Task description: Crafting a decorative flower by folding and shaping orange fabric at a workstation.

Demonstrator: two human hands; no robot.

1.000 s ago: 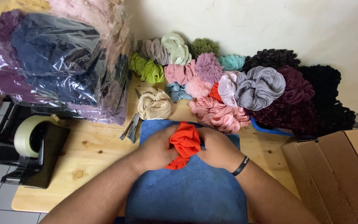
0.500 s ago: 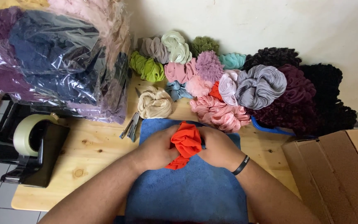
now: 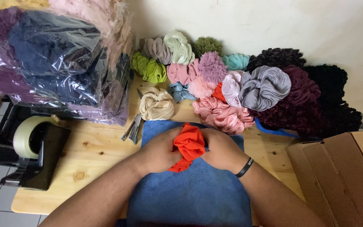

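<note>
A person's left hand point(image 3: 158, 152) and right hand point(image 3: 220, 149) close together on a bunched piece of orange-red fabric point(image 3: 188, 145) above a blue towel point(image 3: 190, 193) spread on a pale wooden table point(image 3: 91, 162). The fabric sits directly between the two hands, gathered into a loose bundle whose long axis runs from the far edge of the towel back toward the person, with a tail hanging down on the left hand's side. Both hands are curled shut on it, fingers tucked into the folds; neither is nearer than the other, and both touch the cloth. A dark band point(image 3: 245, 167) circles the right wrist.

Just beyond the towel's far edge lies a cream scrunchie point(image 3: 156, 104), with a small metal tool point(image 3: 132, 127) beside the towel's far left corner. A heap of finished scrunchies point(image 3: 215, 84) in green, pink, grey, teal and dark maroon lines the wall past the towel. To the towel's left stands a tape dispenser point(image 3: 34, 147) at the table's edge, and behind that a clear plastic bag of fabric pieces point(image 3: 51, 59). An open cardboard box point(image 3: 345, 172) sits to the towel's right. Nothing lies between the hands and the fabric they hold
</note>
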